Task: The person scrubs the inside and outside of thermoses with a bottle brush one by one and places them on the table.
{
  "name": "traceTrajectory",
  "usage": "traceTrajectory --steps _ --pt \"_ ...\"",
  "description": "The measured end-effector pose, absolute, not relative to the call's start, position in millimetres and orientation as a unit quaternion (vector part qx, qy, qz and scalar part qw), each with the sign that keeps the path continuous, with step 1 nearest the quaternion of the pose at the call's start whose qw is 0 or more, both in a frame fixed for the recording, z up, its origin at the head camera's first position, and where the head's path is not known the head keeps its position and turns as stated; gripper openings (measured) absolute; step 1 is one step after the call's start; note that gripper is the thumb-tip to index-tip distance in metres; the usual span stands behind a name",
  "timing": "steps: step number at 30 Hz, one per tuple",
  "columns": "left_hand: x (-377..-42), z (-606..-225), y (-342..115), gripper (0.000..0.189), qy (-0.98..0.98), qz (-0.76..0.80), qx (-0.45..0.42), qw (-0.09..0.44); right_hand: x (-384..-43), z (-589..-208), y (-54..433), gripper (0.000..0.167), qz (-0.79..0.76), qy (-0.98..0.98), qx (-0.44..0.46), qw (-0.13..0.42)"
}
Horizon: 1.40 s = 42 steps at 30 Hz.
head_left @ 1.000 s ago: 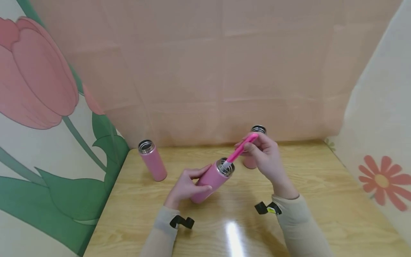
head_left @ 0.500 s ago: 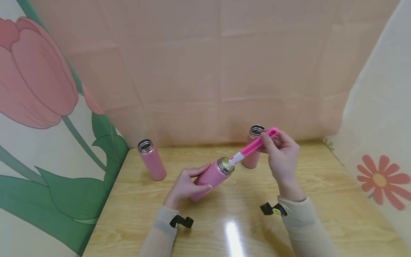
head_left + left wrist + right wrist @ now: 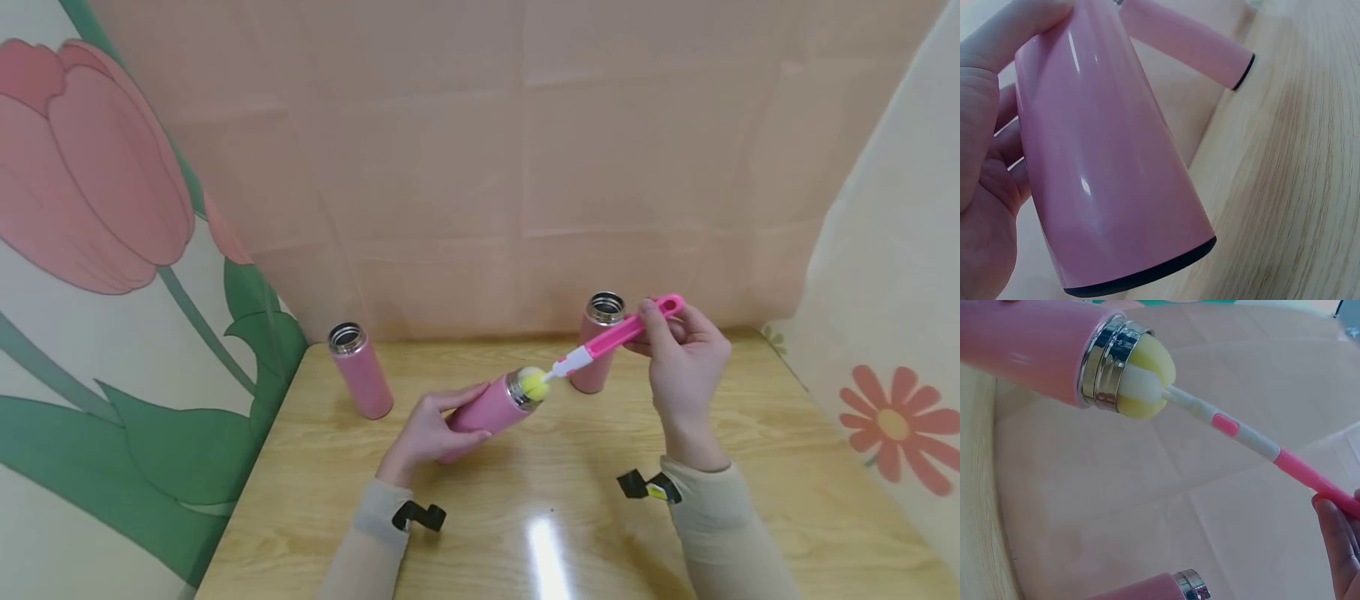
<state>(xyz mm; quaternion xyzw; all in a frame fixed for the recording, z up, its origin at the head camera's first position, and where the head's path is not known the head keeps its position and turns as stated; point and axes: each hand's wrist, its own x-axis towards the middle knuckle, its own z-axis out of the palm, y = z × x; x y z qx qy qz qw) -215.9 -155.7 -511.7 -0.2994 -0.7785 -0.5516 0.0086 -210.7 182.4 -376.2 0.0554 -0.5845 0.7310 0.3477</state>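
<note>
My left hand (image 3: 426,433) grips a pink steel bottle (image 3: 1110,169) round its body, tilted with its mouth up to the right. The bottle's open metal neck (image 3: 1109,362) has no cap. In my right hand (image 3: 686,367) is a bottle brush (image 3: 1244,434), its pink handle pinched near the looped end between thumb and fingers. The brush's yellow and white sponge head (image 3: 1147,378) bulges out of the neck, with its far part hidden inside the bottle.
One uncapped pink bottle (image 3: 362,379) stands at the back left of the wooden table (image 3: 315,517). Another uncapped pink bottle (image 3: 592,367) stands at the back right, partly behind the brush handle. A pinkish sheet (image 3: 480,183) hangs behind the table.
My right hand has drawn the brush up and to the right, so its sponge head now shows at the bottle's mouth. The left hand keeps its grip, the bottle tilting slightly lower.
</note>
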Motion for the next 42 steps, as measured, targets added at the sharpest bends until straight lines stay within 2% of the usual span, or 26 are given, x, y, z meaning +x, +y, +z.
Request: traceTrajectory --steps 13,22,34,42 --pt "-212 -512 -156 0.07 -0.793 -0.536 -0.289 0.03 -210 -376 183 0.029 0.714 -0.611 0.058 0.338" --pt "-211 -512 -150 0.069 -0.786 -0.552 -0.276 0.024 -208 -373 184 0.026 0.714 -0.605 0.075 0.345" --pt "-208 -509 -153 0.069 -0.77 -0.571 -0.284 -0.023 -206 -367 193 0.02 0.752 -0.542 0.198 0.318" --pt "-203 -513 -157 0.069 -0.764 -0.567 -0.301 -0.065 -206 -367 205 0.025 0.784 -0.467 0.27 0.307"
